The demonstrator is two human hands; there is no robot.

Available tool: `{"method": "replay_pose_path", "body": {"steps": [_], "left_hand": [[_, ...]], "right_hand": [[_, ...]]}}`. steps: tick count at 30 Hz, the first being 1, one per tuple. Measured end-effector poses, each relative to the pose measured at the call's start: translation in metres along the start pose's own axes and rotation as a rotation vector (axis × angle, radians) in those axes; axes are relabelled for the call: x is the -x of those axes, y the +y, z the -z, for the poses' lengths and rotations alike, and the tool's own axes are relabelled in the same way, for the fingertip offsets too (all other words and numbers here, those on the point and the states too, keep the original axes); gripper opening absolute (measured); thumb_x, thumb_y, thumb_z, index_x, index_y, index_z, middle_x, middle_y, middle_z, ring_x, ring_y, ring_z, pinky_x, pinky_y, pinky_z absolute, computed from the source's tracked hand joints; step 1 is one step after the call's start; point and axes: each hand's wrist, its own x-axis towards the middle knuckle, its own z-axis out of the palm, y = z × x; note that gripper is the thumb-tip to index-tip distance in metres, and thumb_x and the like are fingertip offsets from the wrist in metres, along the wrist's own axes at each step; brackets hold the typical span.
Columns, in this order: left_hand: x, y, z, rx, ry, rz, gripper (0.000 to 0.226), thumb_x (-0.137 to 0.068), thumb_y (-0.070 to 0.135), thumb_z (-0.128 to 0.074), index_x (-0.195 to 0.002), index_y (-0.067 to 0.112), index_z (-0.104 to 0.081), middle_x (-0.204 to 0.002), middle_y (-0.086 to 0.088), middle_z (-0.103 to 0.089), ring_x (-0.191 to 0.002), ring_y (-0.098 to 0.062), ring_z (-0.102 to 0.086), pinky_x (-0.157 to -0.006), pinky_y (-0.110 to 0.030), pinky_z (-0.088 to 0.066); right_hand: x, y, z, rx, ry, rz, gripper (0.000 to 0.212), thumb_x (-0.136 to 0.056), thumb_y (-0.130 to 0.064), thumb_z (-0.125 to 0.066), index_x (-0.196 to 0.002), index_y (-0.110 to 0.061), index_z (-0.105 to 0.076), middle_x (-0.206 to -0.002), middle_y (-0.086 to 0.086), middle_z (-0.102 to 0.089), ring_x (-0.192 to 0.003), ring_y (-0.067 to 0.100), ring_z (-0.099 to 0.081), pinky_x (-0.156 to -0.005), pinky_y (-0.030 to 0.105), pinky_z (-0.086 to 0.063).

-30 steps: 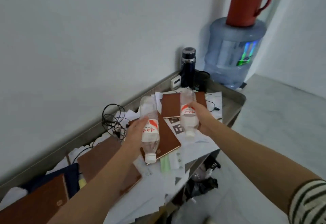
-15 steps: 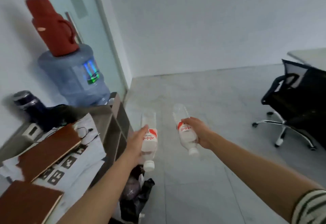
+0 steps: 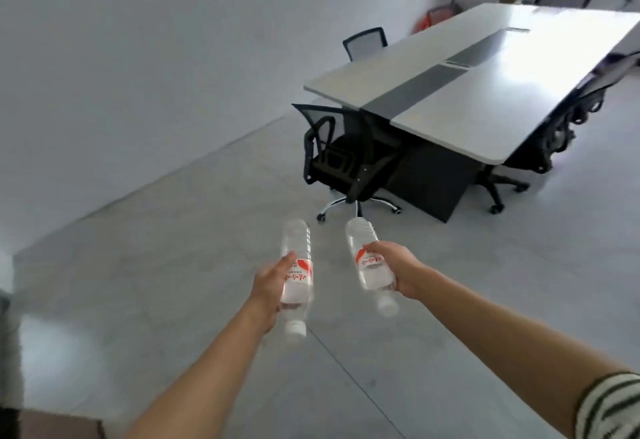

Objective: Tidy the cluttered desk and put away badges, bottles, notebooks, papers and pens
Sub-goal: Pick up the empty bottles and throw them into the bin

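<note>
Head view. Two clear plastic water bottles with red-and-white labels are in hand, both in the air above the grey floor (image 3: 166, 265) and resting on no surface. The left hand (image 3: 268, 286) grips the left bottle (image 3: 297, 265) round its labelled middle, white cap toward the person and base pointing away. The right hand (image 3: 398, 272) grips the right bottle (image 3: 369, 262) the same way, its fingers (image 3: 377, 249) curled over the label, cap nearest the camera. The two bottles lie near each other but apart, roughly parallel. Both look empty or nearly so, though the blur leaves this uncertain.

Beyond them stand a black mesh office chair (image 3: 343, 158) and a large white conference tabletop (image 3: 485, 75), which carries nothing that can be made out. A striped sleeve (image 3: 613, 407) shows on the right arm.

Progress, as judged: the bottle step is under way, with two bottles collected but not yet set down or binned; no destination for them is visible. The cluttered desk is outside the view, so what remains of badges, notebooks, papers and pens cannot be read here. They are presumably still to do.
</note>
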Motion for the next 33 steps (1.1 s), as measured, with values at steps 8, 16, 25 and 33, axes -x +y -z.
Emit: {"method": "replay_pose_path", "body": {"steps": [8, 16, 25, 33], "left_hand": [[-0.116, 0.044, -0.196, -0.177, -0.353, 0.036, 0.042, -0.087, 0.037, -0.067, -0.107, 0.000, -0.065, -0.083, -0.015, -0.067, -0.065, -0.026, -0.065, -0.061, -0.037, -0.055], [-0.225, 0.108, -0.408, -0.374, -0.630, 0.107, 0.045, -0.084, 0.035, -0.071, -0.106, -0.003, -0.062, -0.080, -0.017, -0.067, -0.060, -0.028, -0.065, -0.057, -0.036, -0.055], [-0.265, 0.087, -0.645, -0.607, -0.871, 0.136, 0.042, -0.083, 0.037, -0.072, -0.104, 0.002, -0.064, -0.088, -0.017, -0.069, -0.072, -0.031, -0.067, -0.068, -0.042, -0.057], [-0.300, 0.095, -0.881, -0.645, -0.894, 0.138, 0.047, -0.081, 0.039, -0.073, -0.106, 0.001, -0.064, -0.092, -0.019, -0.070, -0.075, -0.032, -0.068, -0.071, -0.046, -0.058]], "right_hand": [[-0.074, -0.027, 0.171, -0.261, 0.248, -0.021, 0.036, -0.086, -0.029, -0.071, -0.112, -0.006, -0.061, -0.098, 0.018, -0.071, -0.072, 0.028, -0.069, -0.055, 0.033, -0.056], [-0.138, -0.072, 0.325, -0.521, 0.519, -0.021, 0.044, -0.081, -0.028, -0.074, -0.116, -0.004, -0.063, -0.086, 0.015, -0.071, -0.065, 0.027, -0.068, -0.060, 0.037, -0.055], [-0.152, -0.052, 0.507, -0.780, 0.717, -0.024, 0.053, -0.079, -0.030, -0.076, -0.119, 0.002, -0.063, -0.091, 0.015, -0.070, -0.065, 0.026, -0.068, -0.054, 0.032, -0.054], [-0.213, -0.092, 0.720, -0.838, 0.732, -0.008, 0.058, -0.077, -0.029, -0.078, -0.123, 0.002, -0.061, -0.083, 0.013, -0.068, -0.061, 0.024, -0.066, -0.053, 0.032, -0.053]]}}
